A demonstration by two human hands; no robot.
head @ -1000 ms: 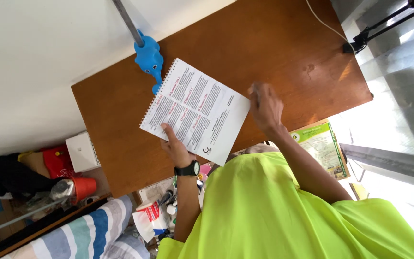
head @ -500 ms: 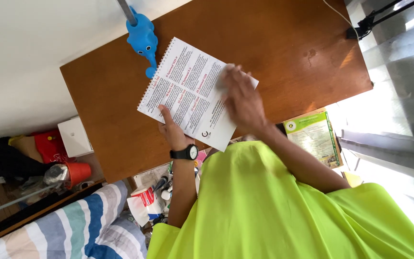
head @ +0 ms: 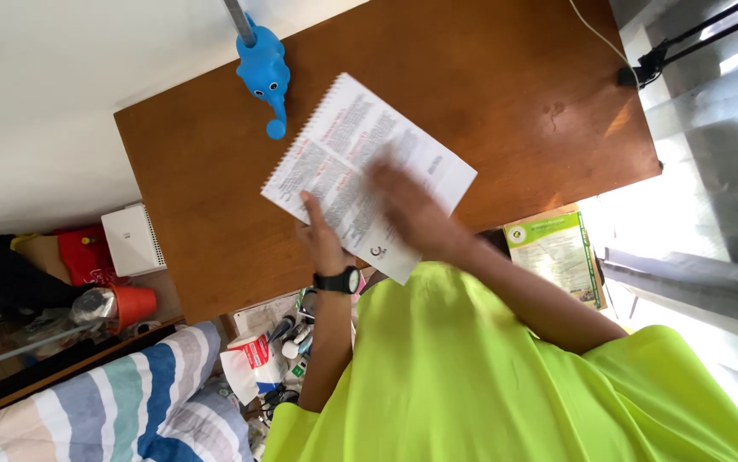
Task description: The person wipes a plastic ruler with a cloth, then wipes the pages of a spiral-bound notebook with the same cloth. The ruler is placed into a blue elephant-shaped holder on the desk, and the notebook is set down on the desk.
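On the wooden desk [head: 514, 94], spiral-bound booklet [head: 360, 145] lying open, pinned at its near edge by left hand [head: 322, 239], right hand [head: 407, 214] spread flat mid-page, blurred.

Desk [head: 514, 94]: bare wood right of spiral-bound booklet [head: 360, 145], passable to far edge. Left strip between booklet and desk edge open. Obstacles: blue elephant clamp [head: 264, 73] just beside booklet's spiral corner; white cable [head: 591, 38], black stand foot [head: 651, 60] at far right corner.
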